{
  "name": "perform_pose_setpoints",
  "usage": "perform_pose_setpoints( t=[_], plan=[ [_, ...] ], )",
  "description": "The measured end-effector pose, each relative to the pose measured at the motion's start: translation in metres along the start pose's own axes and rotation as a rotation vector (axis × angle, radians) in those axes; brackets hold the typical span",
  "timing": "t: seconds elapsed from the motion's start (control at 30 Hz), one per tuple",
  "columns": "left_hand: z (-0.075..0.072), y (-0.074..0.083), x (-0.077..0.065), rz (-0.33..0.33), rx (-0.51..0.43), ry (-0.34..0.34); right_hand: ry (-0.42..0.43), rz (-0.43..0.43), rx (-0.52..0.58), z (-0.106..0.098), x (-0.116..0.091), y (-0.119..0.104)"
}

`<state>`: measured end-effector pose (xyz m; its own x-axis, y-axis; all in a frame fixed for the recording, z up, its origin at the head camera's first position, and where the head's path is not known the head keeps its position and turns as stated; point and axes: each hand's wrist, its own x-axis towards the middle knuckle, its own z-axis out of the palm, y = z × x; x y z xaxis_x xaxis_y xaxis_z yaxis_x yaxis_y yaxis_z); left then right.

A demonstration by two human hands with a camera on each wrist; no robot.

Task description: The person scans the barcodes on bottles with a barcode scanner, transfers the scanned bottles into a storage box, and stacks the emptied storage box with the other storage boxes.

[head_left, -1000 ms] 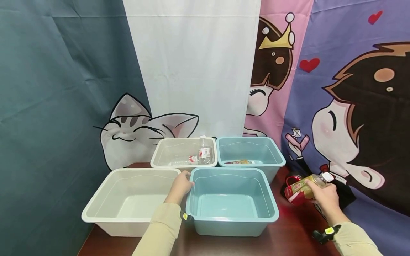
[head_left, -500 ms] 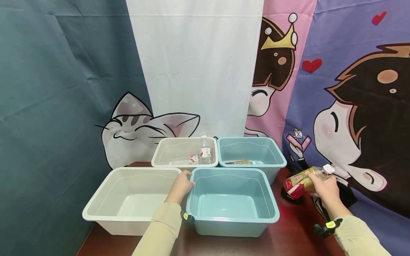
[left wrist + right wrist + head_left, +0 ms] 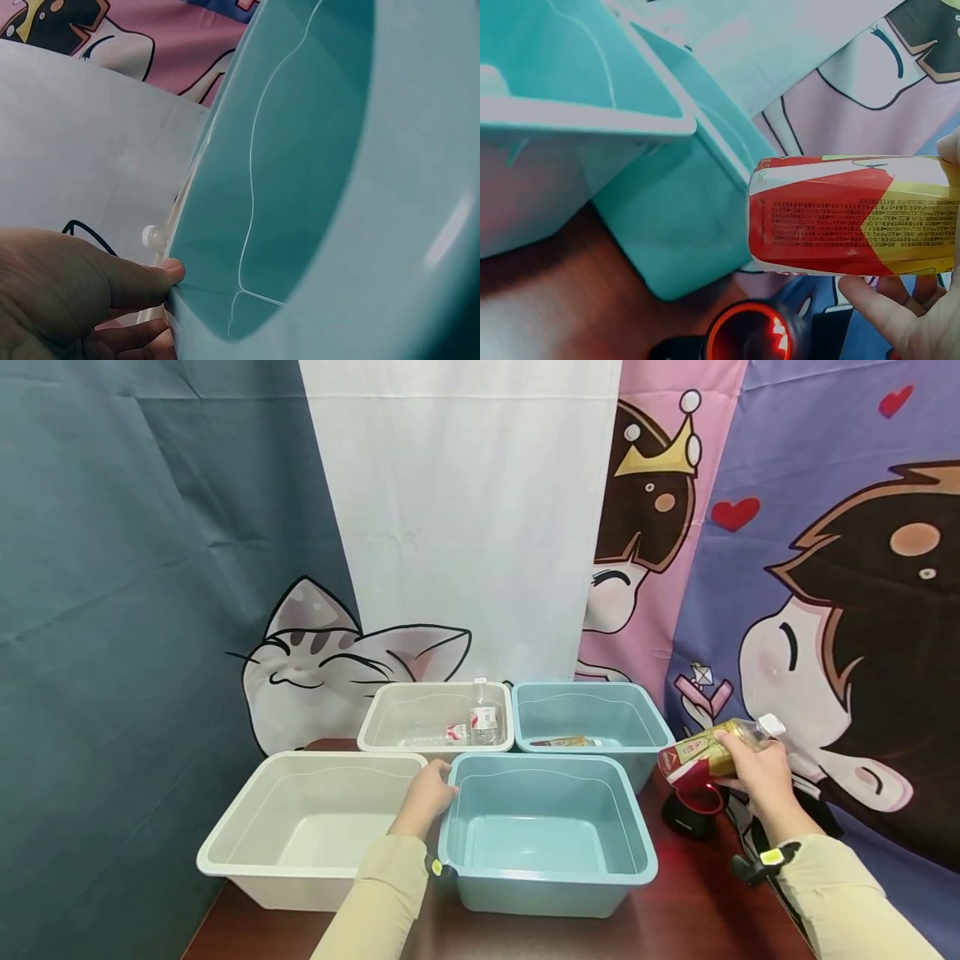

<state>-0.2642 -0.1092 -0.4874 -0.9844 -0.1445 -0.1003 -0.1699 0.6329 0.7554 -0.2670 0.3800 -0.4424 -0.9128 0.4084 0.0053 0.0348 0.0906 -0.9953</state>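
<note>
My right hand (image 3: 765, 772) grips a drink bottle (image 3: 693, 755) with a red and yellow label and a white cap, tilted with its base toward the bins. Just below it on the table stands a black scanner-like device (image 3: 686, 818) with a glowing red ring; the right wrist view shows the bottle's printed label (image 3: 817, 217) close up. At the back left corner of the front blue bin (image 3: 555, 878), my left hand (image 3: 426, 793) pinches the rim, thumb on top (image 3: 169, 274) and fingers below on the outside.
Beside the front blue bin sits a front white bin (image 3: 277, 870). Behind are a smaller white bin (image 3: 420, 687) with clear bottles (image 3: 484, 718) and a smaller blue bin (image 3: 581, 689) with one labelled bottle (image 3: 567, 742). A printed curtain (image 3: 450, 527) hangs behind the table.
My right hand has lifted the bottle up and slightly left, uncovering more of the black device below. The left hand keeps its hold on the blue bin's rim.
</note>
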Motion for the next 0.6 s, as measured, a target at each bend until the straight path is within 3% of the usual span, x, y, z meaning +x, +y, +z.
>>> perform_pose_setpoints(
  t=[0.6],
  plan=[
    [0.001,0.002,-0.004,0.007,0.009,0.009,-0.009,0.086,0.245,0.031,0.012,-0.025]
  ],
)
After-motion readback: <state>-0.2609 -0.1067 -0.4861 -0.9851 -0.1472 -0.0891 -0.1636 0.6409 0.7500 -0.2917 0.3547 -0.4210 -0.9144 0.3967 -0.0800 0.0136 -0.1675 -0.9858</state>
